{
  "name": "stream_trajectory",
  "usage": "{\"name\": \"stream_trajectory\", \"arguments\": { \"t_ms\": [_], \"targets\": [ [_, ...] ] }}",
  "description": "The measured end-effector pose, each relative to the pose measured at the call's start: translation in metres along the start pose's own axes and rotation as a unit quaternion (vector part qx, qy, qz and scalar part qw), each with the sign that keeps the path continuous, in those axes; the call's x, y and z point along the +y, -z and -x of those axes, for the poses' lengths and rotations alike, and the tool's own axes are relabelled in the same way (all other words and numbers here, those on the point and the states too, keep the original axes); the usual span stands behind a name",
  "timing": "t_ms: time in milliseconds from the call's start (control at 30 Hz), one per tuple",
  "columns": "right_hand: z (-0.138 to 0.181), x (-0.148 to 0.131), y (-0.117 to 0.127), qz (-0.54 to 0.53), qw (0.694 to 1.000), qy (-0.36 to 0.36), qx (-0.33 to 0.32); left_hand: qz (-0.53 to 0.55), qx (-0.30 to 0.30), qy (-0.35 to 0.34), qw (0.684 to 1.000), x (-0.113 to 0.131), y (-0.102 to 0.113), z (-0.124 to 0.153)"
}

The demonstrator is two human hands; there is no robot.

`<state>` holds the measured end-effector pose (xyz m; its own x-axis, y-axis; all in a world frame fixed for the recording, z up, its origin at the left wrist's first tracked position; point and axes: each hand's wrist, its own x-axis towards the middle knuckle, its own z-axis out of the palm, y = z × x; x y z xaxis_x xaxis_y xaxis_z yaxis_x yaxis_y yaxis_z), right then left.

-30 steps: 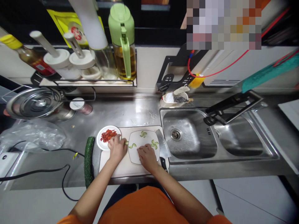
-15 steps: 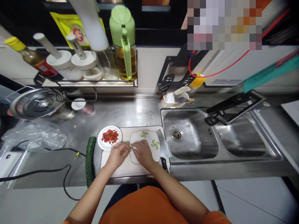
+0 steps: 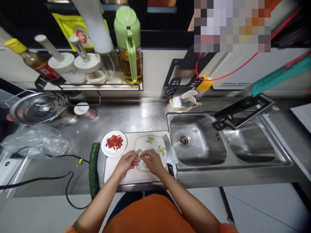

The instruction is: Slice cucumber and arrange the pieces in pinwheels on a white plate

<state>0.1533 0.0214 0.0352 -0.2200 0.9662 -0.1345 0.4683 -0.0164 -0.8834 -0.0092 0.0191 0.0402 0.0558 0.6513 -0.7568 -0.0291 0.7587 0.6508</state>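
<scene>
Both my hands meet over the near left part of a white square plate (image 3: 155, 145) that rests on a pale cutting board (image 3: 114, 170). My left hand (image 3: 126, 162) and my right hand (image 3: 152, 161) pinch fingertips together around a thin green cucumber slice (image 3: 140, 156). Two pinwheel-shaped cucumber garnishes (image 3: 160, 149) lie on the plate, with another slice by my fingers. A small round plate of chopped red chili (image 3: 114, 142) stands just left of the square plate.
A whole cucumber (image 3: 93, 168) lies along the board's left edge. A cleaver (image 3: 170, 152) rests on the board's right edge beside the double sink (image 3: 218, 142). A black cable (image 3: 48, 177), plastic bag (image 3: 36, 140), pot lid (image 3: 36, 108) and condiment rack (image 3: 92, 74) stand to the left and back.
My left hand left the chili plate and came right and nearer; my right hand slid left. Both now pinch at one cucumber slice on the plate's near left.
</scene>
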Motion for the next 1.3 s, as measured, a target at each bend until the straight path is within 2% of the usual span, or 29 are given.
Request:
{"name": "stream_trajectory", "arguments": {
  "t_ms": [67,200,300,400,500,600,800,1100,1300],
  "targets": [
    [0.002,0.0,0.002,0.002,1.0,-0.006,-0.015,0.036,-0.006,0.025,0.999,0.0,-0.003,-0.001],
    [0.003,0.003,0.0,0.013,0.999,-0.022,-0.026,0.055,0.0,0.007,0.998,-0.002,-0.003,-0.007],
    [-0.001,0.01,-0.006,0.004,0.998,-0.054,-0.014,0.034,0.01,-0.035,0.999,-0.005,0.002,-0.014],
    [-0.007,0.017,-0.015,-0.016,0.995,-0.1,0.007,-0.034,0.027,-0.104,0.994,-0.007,0.008,-0.023],
    [-0.014,0.022,-0.024,-0.027,0.99,-0.135,0.023,-0.142,0.055,-0.176,0.972,-0.007,0.013,-0.032],
    [-0.019,0.021,-0.03,-0.002,0.988,-0.153,0.03,-0.244,0.076,-0.231,0.939,-0.004,0.017,-0.039],
    [-0.022,0.017,-0.035,0.084,0.985,-0.15,0.028,-0.37,0.083,-0.284,0.881,0.003,0.019,-0.047],
    [-0.023,0.015,-0.037,0.128,0.981,-0.146,0.024,-0.425,0.06,-0.322,0.844,0.007,0.013,-0.048],
    [-0.022,0.013,-0.037,0.143,0.978,-0.148,0.021,-0.434,0.055,-0.335,0.834,0.006,0.012,-0.048]
  ]
}}
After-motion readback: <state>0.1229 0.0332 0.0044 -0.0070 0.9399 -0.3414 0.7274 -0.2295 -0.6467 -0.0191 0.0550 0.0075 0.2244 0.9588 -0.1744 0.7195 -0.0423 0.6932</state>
